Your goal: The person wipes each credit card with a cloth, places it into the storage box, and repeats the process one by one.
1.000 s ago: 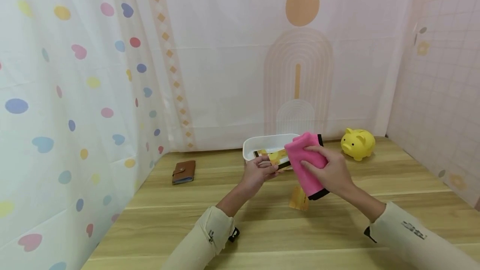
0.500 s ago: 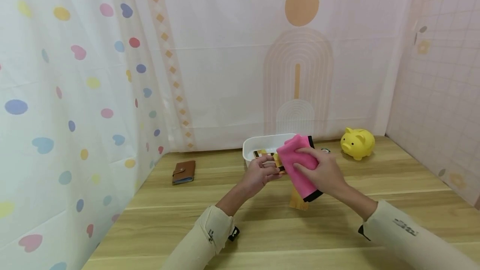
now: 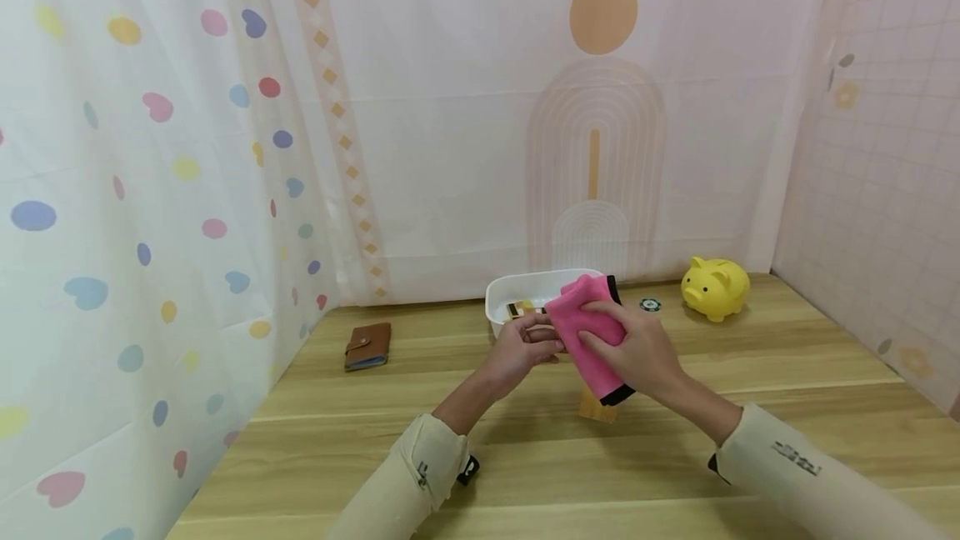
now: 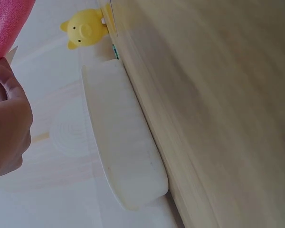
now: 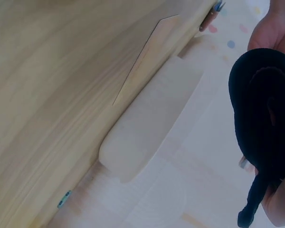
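In the head view my left hand [image 3: 516, 358] pinches a yellow card with a dark stripe, now hidden behind a pink cloth [image 3: 581, 325]. Only a pale corner of the card [image 4: 12, 54] shows beside the fingertips in the left wrist view. My right hand [image 3: 643, 350] grips the folded, black-edged cloth and lays it over the card. Behind the hands stands a white plastic tub [image 3: 517, 284] with some striped yellow cards [image 3: 525, 309] inside. Another yellow card [image 3: 597, 408] lies flat on the table below the cloth, partly covered from view.
A brown snap wallet [image 3: 368, 346] lies on the wooden table [image 3: 315, 440] to the left. At the back right stand a yellow piggy bank [image 3: 716, 288] and, beside it, a small dark poker chip [image 3: 650, 305]. Curtains hang behind and to the left.
My right hand has moved left and slightly down with the cloth, covering the card in my left hand. The chip behind it has come into view. The left hand has barely moved.
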Demonstrator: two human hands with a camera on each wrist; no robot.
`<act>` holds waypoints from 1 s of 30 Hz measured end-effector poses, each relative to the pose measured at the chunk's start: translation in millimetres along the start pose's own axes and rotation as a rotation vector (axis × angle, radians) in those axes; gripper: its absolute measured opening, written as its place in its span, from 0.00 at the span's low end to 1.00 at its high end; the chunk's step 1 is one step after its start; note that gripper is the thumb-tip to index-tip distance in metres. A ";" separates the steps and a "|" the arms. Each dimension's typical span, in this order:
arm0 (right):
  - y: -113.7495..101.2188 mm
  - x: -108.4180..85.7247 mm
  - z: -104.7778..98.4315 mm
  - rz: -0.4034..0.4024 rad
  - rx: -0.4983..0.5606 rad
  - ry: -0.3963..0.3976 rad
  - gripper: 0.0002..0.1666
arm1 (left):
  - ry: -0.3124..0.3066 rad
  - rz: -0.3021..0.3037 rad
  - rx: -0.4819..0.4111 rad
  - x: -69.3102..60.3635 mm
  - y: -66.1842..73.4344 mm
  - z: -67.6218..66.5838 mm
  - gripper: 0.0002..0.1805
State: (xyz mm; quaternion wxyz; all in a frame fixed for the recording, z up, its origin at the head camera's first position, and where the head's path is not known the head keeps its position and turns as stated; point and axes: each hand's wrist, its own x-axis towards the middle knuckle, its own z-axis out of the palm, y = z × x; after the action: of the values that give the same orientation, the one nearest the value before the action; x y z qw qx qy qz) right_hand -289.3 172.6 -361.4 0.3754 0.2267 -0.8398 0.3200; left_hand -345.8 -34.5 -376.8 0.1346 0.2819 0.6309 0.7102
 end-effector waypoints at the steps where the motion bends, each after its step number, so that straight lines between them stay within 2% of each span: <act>1: 1.1 0.2 0.3 -0.007 -0.010 0.006 0.20 | 0.003 0.005 0.005 0.6 -0.3 -0.2 0.20; 10: 9.9 2.2 1.7 0.000 -0.066 0.019 0.20 | 0.061 0.022 0.052 4.0 -1.1 0.1 0.13; 15: 14.4 3.6 0.9 0.014 -0.067 0.033 0.19 | 0.087 0.034 0.082 6.0 -1.4 0.5 0.13; 25: 21.5 5.5 -1.2 0.096 -0.062 0.001 0.20 | 0.095 0.041 0.045 7.3 -4.8 -2.7 0.13; 30: 26.4 6.6 -2.3 0.092 -0.065 0.002 0.20 | 0.100 0.016 0.042 6.9 -4.5 -5.1 0.13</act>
State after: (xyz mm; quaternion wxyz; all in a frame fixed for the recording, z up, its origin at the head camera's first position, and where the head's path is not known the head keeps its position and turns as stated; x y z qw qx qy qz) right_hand -308.7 191.6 -364.9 0.3681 0.1750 -0.8591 0.3095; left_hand -355.0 -34.1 -379.7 0.0914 0.2540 0.6493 0.7110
